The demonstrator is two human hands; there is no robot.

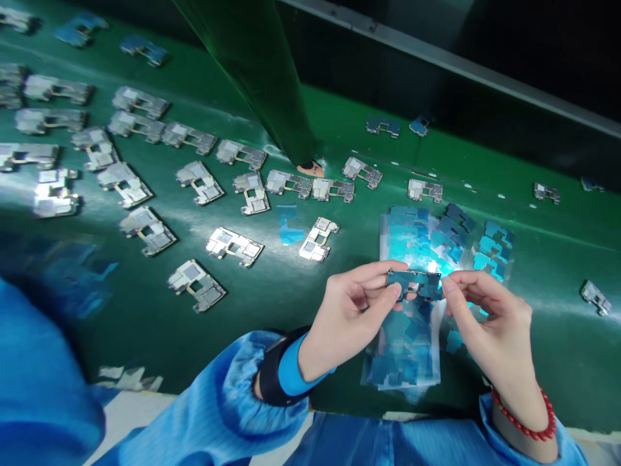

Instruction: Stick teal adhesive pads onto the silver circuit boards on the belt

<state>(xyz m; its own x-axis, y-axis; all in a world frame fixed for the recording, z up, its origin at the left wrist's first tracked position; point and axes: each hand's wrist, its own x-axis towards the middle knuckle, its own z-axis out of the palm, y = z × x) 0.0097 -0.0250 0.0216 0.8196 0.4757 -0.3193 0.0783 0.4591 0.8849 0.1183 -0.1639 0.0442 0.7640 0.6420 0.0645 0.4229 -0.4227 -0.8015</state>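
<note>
Worktop (272,291): green, shiny, with light reflections | Post (257,71): green, looks slanted, tan patch (311,169) at its foot | Behind: dark panel (359,58), grey rail (485,77) running along it | Right rear: few small pale marks (468,186)

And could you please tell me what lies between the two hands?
In the head view, a circuit board lies there, held by the left hand and reaching to the right hand.

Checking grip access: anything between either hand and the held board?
Nothing visible. The left hand pinches the board at its left end; the right hand is at the other. Blue film lies beneath, not between.
</note>
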